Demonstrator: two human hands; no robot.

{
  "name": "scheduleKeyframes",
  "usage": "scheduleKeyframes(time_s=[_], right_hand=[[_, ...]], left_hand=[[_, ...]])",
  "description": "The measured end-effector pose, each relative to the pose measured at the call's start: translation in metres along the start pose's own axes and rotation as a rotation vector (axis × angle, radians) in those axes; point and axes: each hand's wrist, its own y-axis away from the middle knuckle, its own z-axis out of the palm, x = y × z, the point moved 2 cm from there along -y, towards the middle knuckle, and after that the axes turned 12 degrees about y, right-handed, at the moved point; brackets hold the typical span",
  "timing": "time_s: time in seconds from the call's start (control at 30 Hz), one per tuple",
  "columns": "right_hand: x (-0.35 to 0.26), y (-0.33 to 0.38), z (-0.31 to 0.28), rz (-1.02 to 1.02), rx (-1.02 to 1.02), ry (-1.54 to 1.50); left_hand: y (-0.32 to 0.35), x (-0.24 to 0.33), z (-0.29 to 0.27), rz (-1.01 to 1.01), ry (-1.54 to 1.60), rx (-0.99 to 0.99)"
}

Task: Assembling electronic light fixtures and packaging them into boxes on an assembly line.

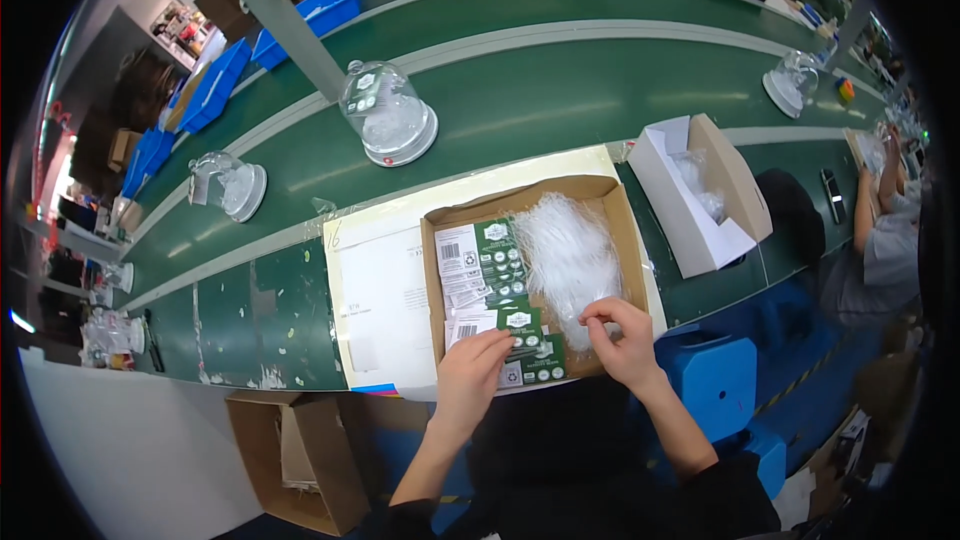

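Observation:
A shallow cardboard box lies before me. Its left part holds printed green-and-white cards. Beside them, on the right, spreads a loose heap of thin white plastic strings. My left hand is over the lower cards, fingers closed on the edge of one green card. At the heap's lower right end, my right hand is closed in a pinch with the fingertips against the strings. A single string between them is too fine to make out clearly.
Under the box lies a pale board. A white carton with clear wrapping stands to the right. Clear domes on white bases sit along the green conveyor. A blue stool is at the lower right; another person sits far right.

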Motion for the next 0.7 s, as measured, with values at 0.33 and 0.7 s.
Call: scheduleKeyframes(time_s=[0.33,0.7], right_hand=[[-0.003,0.014,0.003,-0.054,-0.079,-0.043],[-0.001,0.012,0.0,-0.077,-0.087,-0.057]], left_hand=[[0.003,0.0,0.0,-0.058,0.072,0.338],[-0.004,0.011,-0.016,-0.089,0.478,0.578]])
